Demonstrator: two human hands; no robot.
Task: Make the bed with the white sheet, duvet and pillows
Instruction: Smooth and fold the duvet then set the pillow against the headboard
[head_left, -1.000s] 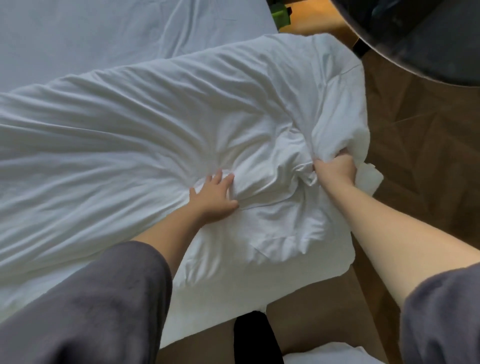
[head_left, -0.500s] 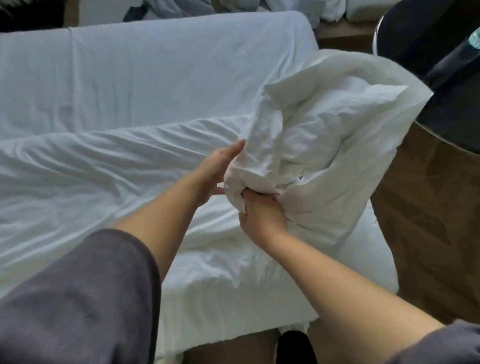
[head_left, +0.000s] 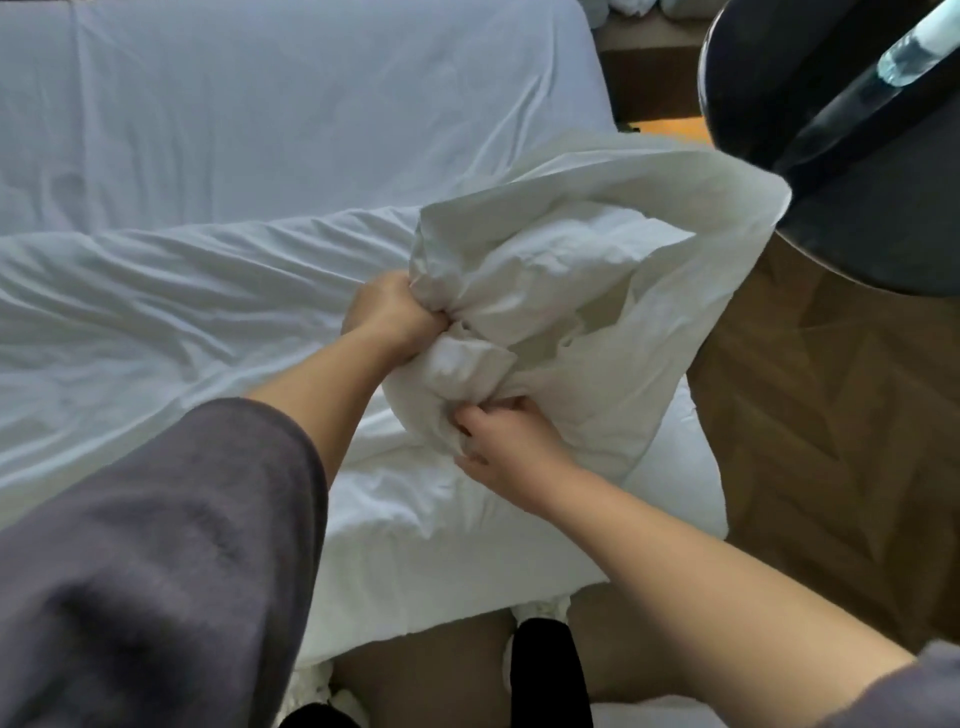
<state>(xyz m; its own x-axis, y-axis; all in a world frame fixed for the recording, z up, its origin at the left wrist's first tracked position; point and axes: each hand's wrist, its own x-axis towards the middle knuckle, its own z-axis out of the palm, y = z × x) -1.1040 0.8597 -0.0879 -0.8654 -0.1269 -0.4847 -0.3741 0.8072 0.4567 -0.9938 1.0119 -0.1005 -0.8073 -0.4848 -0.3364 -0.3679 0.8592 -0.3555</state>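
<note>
1. Herringbone wooden floor (head_left: 831, 467) runs along the right side of the bed (head_left: 582, 93). A dark round desk (head_left: 857, 218) juts in at the top right corner.
2. On the desk we see something clear and pale blue (head_left: 906, 57), too blurred for us to name.
3. We see a white sheet (head_left: 260, 104) spread flat over the far part of the bed, with only light creases.
4. Nearer to us the white duvet (head_left: 156, 312) lies rumpled across the bed and reaches its near edge.
5. At the right end, one part of the duvet is gathered up off the bed into a loose, puffy bundle that rises toward the desk.
6. Our left hand (head_left: 400, 317) is clenched in a fist around a bunch of duvet cloth at the left side of the bundle.
7. Our right hand (head_left: 504, 441) sits lower and closer to us, its fingers curled into the underside of the same bundle and pinching a fold of it.
8. A grey sleeve (head_left: 156, 545) covers our left upper arm, and both forearms are bare.
</note>
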